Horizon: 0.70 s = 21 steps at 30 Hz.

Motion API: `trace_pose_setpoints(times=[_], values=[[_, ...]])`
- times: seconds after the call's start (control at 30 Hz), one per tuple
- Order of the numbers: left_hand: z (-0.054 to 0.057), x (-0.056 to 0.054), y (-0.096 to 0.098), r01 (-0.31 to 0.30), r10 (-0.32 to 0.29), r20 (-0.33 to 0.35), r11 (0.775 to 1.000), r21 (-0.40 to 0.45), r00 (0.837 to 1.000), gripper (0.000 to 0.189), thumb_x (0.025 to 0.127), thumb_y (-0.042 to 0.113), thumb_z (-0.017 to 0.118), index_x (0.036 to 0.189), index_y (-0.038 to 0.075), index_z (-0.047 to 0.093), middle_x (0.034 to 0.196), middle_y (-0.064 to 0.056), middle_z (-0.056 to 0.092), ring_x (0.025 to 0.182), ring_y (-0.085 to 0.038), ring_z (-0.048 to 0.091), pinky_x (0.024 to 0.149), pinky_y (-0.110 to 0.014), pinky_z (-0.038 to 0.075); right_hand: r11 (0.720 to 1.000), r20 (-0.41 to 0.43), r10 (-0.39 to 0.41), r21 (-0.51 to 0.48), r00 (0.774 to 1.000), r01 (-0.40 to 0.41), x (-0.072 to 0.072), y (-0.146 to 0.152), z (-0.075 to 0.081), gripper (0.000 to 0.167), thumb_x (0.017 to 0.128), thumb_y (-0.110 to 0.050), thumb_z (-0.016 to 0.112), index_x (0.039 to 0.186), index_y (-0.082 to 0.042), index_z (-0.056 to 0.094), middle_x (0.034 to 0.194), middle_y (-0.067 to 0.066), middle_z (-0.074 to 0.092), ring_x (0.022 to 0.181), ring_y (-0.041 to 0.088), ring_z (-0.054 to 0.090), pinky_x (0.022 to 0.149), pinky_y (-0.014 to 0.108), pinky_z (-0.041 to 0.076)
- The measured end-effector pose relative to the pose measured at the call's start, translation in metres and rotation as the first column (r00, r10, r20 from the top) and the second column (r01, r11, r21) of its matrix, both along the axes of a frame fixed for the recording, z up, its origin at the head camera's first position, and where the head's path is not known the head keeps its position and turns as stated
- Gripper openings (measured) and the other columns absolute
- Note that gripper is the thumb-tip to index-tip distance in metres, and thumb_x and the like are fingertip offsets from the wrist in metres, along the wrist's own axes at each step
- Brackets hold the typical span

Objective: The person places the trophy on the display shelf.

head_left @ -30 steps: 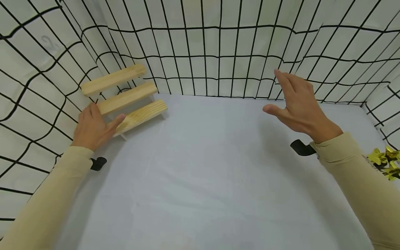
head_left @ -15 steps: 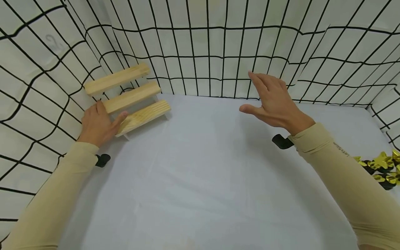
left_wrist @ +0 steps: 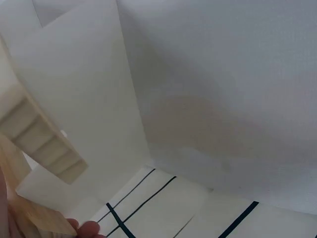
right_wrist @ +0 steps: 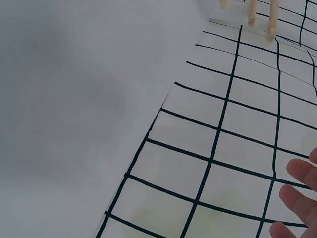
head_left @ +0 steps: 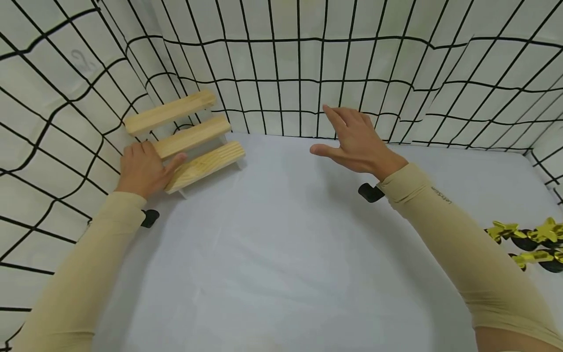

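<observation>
A three-tier stepped rack of pale wooden boards (head_left: 193,135) on light side supports stands at the back left of the white surface. My left hand (head_left: 142,168) grips its left end, the fingers at the middle board and the thumb over the lowest one. In the left wrist view, fingertips (left_wrist: 88,229) show past a board's edge, beside the rack's white side panel (left_wrist: 84,74). My right hand (head_left: 354,144) hangs in the air right of the rack, fingers extended, thumb apart, holding nothing. The right wrist view shows its fingers (right_wrist: 297,201) and the distant boards (right_wrist: 273,20).
Black wire grid panels (head_left: 299,78) line the back and left side, with pale sheeting behind them. Shiny gold star-shaped decorations with black round parts (head_left: 547,234) lie at the right edge, by the right forearm. White cloth (head_left: 272,254) covers the work surface.
My right hand has moved left, nearer the rack. The left hand keeps its place on the rack, which shifts only slightly in the view. More of the gold decorations now shows.
</observation>
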<state>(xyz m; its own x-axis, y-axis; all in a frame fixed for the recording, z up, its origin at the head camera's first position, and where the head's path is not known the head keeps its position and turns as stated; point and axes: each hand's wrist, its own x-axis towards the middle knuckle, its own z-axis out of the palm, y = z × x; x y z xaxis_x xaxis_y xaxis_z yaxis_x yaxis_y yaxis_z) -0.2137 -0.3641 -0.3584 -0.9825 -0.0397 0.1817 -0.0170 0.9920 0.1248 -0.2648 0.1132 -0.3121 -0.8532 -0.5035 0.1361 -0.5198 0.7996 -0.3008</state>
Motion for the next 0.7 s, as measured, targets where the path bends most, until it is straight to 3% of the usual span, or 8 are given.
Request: trace_pose_setpoints(times=[0.17,0.4,0.63,0.7], values=[[-0.001,-0.003,-0.003,-0.021,0.021,-0.019,1.000,0.008,1.000,0.107,0.097,0.081,0.029,0.107,-0.025,0.048,0.100,-0.044,0.051,0.089,-0.055,0.045,0.073,-0.059,0.036,1.000,0.023,0.013,0.013,1.000,-0.013,-0.011,-0.020,-0.004,0.106,0.091,-0.084,0.045,0.167,-0.017,0.015,0.169,0.013,0.029,0.159,0.036,0.022,0.131,0.056,0.008],[-0.004,-0.004,-0.005,-0.026,0.027,-0.021,0.998,0.048,0.999,0.109,0.099,0.079,0.026,0.119,-0.027,0.045,0.111,-0.046,0.049,0.101,-0.060,0.045,0.083,-0.066,0.038,0.998,0.037,0.055,0.020,0.998,-0.056,-0.019,-0.051,-0.009,0.107,0.089,-0.086,0.044,0.167,-0.018,0.016,0.170,0.011,0.029,0.160,0.034,0.022,0.131,0.055,0.009],[-0.008,-0.004,-0.006,0.010,-0.009,-0.083,1.000,0.006,0.996,0.103,0.101,0.074,0.029,0.115,-0.026,0.049,0.104,-0.042,0.052,0.094,-0.055,0.046,0.080,-0.061,0.037,0.996,0.034,0.084,0.039,0.996,-0.085,-0.027,-0.082,-0.014,0.104,0.090,-0.084,0.045,0.166,-0.018,0.019,0.170,0.009,0.029,0.159,0.034,0.024,0.131,0.055,0.011],[-0.007,-0.003,-0.005,0.012,-0.013,-0.072,1.000,-0.003,0.997,0.103,0.101,0.075,0.028,0.117,-0.025,0.048,0.105,-0.042,0.052,0.095,-0.055,0.046,0.080,-0.062,0.038,0.995,0.034,0.089,0.043,0.995,-0.091,-0.029,-0.089,-0.016,0.103,0.091,-0.083,0.045,0.166,-0.018,0.020,0.169,0.009,0.030,0.159,0.035,0.025,0.131,0.055,0.012]])
